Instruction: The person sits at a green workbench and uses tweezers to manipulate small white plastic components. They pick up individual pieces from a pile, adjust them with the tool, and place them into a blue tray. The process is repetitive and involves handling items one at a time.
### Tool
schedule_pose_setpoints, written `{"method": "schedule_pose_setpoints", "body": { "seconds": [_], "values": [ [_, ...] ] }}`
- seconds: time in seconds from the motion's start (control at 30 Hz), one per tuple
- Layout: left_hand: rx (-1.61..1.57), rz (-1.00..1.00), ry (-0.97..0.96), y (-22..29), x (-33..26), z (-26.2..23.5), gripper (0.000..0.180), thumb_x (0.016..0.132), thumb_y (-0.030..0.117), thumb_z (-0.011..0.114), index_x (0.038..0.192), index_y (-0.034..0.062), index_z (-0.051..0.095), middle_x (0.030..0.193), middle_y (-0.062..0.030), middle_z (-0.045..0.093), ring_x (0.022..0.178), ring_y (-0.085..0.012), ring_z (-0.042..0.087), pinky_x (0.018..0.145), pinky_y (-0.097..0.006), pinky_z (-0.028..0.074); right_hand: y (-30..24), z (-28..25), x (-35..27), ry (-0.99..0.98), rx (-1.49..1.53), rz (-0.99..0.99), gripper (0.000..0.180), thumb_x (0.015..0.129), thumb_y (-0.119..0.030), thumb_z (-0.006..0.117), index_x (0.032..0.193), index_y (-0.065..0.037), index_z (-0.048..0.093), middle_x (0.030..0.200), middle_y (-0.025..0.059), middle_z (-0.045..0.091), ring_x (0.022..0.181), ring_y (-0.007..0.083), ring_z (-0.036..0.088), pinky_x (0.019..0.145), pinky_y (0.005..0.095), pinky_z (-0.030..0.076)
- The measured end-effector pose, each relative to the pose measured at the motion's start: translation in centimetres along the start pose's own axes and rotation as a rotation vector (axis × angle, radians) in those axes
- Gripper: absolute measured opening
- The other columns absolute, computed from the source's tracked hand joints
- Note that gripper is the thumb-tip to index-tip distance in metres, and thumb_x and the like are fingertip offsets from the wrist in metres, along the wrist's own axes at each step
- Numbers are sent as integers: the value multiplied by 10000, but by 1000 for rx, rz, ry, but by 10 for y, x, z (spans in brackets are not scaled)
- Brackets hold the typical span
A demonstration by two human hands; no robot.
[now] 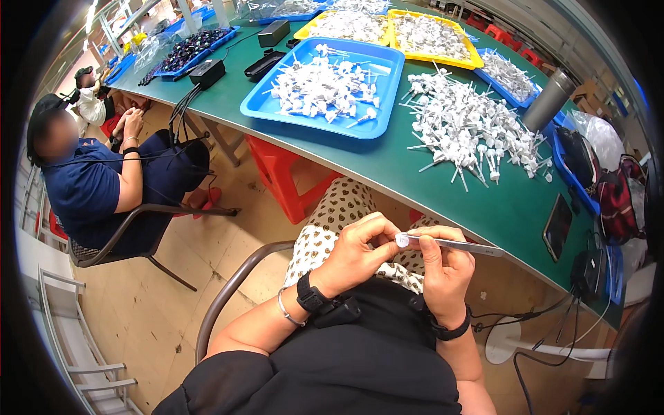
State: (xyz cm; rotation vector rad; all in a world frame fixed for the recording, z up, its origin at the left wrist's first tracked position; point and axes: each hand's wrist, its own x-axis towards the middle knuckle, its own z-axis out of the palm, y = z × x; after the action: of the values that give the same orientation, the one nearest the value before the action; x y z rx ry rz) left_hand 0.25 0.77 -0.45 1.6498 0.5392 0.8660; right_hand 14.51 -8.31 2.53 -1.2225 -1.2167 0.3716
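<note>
Over my lap, my left hand (354,254) pinches a small white plastic part (402,240) with a round head. Close beside it, my right hand (446,271) is closed around a slim, flat silver tool (477,247), its wide end sticking out to the right. The tool's tip meets or nearly meets the white part; my fingers partly hide that spot, and the tool's exact kind does not show. On the green table (366,162) ahead lies a loose heap of similar white stemmed parts (470,124). A blue tray (318,123) left of the heap holds more.
Yellow trays (432,38) of white parts stand farther back. A grey metal flask (550,100) and a phone (557,227) are at the right. A red stool (290,181) sits under the table. At the left, a seated person (90,173) occupies a chair; cables hang nearby.
</note>
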Motion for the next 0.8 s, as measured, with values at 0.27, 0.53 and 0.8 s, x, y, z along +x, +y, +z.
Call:
{"method": "schedule_pose_setpoints", "body": {
  "seconds": [0.27,0.53,0.8],
  "values": [
    [-9,-21,-6,-2,0,0,107,914,80,741,938,4,669,878,-24,626,762,-69,613,635,-220,490,-2,3,0,31,40,35,63,969,-20,640,993,38,648,904,106,718,780,166,697,701,277,551],
    [33,15,-18,2,1,-1,113,909,96,749,915,11,675,869,-27,634,726,-74,600,617,-228,474,-4,-2,4,-42,-80,-42,52,955,-20,654,943,29,668,890,98,712,737,186,679,678,293,534],
    [24,25,-5,1,1,1,108,902,91,752,906,12,679,851,-28,631,706,-80,589,603,-234,463,-1,-1,3,-20,-110,-42,37,945,-26,662,946,10,670,873,92,705,707,190,655,642,303,518]
  ]
}}
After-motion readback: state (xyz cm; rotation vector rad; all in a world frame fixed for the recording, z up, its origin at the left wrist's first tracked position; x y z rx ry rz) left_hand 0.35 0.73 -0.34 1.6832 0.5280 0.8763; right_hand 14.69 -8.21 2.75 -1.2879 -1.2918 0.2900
